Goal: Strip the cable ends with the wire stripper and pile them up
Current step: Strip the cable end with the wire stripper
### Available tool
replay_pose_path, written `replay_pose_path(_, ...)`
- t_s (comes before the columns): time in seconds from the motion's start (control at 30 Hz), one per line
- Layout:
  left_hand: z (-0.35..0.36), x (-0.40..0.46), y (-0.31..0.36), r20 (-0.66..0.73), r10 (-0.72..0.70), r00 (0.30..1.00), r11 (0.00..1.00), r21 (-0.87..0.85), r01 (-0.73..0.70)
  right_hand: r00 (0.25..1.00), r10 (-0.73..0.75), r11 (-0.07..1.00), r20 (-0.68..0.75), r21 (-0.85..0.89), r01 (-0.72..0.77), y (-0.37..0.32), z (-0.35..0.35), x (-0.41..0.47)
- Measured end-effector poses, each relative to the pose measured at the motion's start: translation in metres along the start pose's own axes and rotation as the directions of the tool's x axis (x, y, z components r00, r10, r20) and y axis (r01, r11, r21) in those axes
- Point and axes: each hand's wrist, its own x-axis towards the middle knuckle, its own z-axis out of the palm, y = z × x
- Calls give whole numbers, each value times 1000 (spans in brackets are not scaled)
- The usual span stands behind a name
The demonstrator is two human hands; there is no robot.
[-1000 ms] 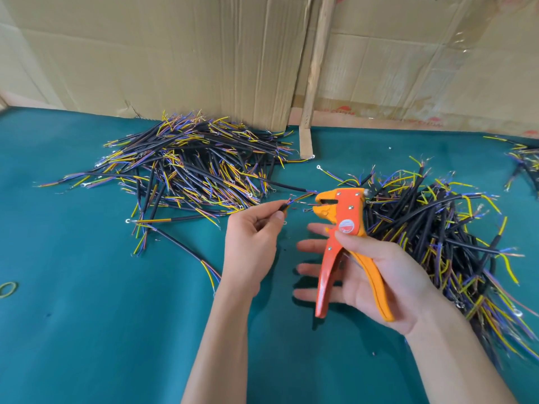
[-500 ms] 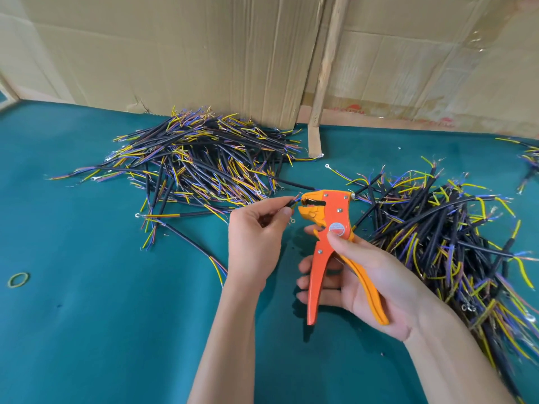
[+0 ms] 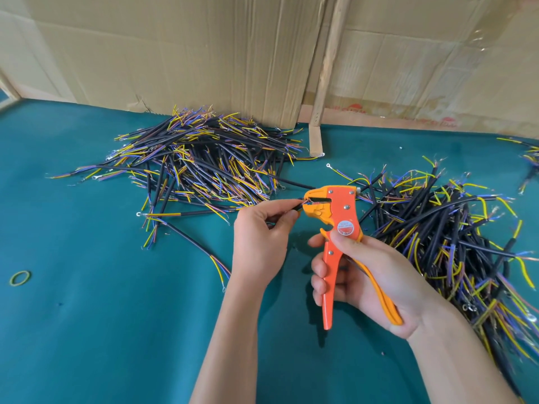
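My right hand [image 3: 370, 275] grips the orange wire stripper [image 3: 335, 225] by its handles, jaws pointing left and standing apart. My left hand [image 3: 259, 237] pinches a short black cable [image 3: 299, 206] between thumb and fingers. The cable's coloured wire ends lie inside the stripper's jaws. Most of that cable is hidden in my fist. A large pile of black cables [image 3: 201, 167] with yellow, blue and purple ends lies on the green table at the back left. A second cable pile [image 3: 449, 237] sprawls to the right of the stripper.
Cardboard sheets [image 3: 204, 53] and a wooden slat [image 3: 326, 74] stand along the table's far edge. A yellow-green rubber band [image 3: 19, 278] lies at the left. A few more cables [image 3: 530, 158] show at the right edge. Loose single cables [image 3: 189, 237] trail from the left pile toward my left wrist.
The stripper and the cable have come together: the wire ends, held just left of the jaws before, now sit inside them. My right fingers have curled around the handle.
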Motion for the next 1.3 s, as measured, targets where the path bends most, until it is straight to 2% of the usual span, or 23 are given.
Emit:
replay_pose_path(0.67, 2, 0, 2, -2, 30, 1000, 999, -11, -30, 1000, 5, 1000, -28, 30, -4, -2, 4, -3)
replay_pose_path(0.9, 1, 0, 0, -4, 18, 1000, 1000, -5, -18, 994, -10, 999, -106, 42, 14, -1, 12, -2)
replay_pose_path(1.03, 2, 0, 1, -4, 5, 1000, 1000, -22, -5, 982, -42, 999, -186, -9, 41, -1, 16, 0)
replay_pose_path(1.17, 2, 1, 1, 1, 17, 1000, 1000, -20, -17, 989, -26, 1000, -145, -1, 26, -1, 14, -1)
replay_pose_path(1.3, 3, 1, 0, -78, 6, 997, 1000, -5, -6, 993, -68, 998, -93, -20, 66, -3, 8, -3)
